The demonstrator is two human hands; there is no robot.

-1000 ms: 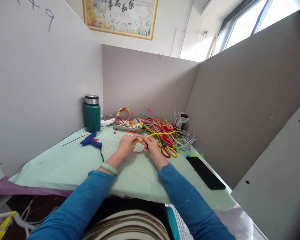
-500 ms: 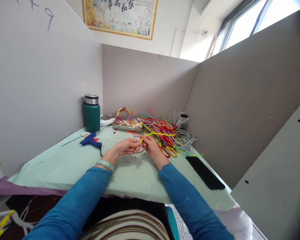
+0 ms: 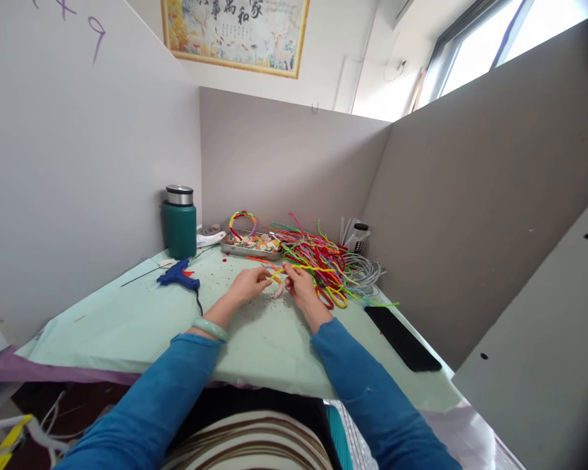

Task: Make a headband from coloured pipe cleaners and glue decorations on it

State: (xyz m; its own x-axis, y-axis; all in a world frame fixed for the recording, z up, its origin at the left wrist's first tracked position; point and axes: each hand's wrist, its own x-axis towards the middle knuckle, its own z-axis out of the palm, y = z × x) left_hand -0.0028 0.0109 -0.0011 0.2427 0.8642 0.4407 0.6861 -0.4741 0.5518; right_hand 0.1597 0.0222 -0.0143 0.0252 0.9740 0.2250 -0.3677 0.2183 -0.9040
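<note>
A yellow pipe cleaner point(image 3: 313, 267) runs from between my hands out to the right, over the heap. My right hand point(image 3: 300, 287) is closed, pinching it between thumb and forefinger. Opposite it, my left hand point(image 3: 249, 284) is also closed, its fingertips at the yellow end near a curved band point(image 3: 279, 287) in orange and pale pink. The band hangs between both hands, partly hidden by the fingers. An orange pipe cleaner point(image 3: 259, 260) sticks out behind my left hand.
Behind lie a metal tray point(image 3: 252, 253) of small pieces, a multicoloured ring point(image 3: 231, 225) and a heap of pipe cleaners point(image 3: 313, 248). Grey wire coils point(image 3: 367, 274) and a black phone-like slab point(image 3: 402, 338) are right. A blue glue gun point(image 3: 179, 277) and green bottle point(image 3: 180, 230) stand left.
My hands have moved slightly apart, the left one shifting back to the left. More of the curved band now shows between them, and the yellow pipe cleaner lies a little lower.
</note>
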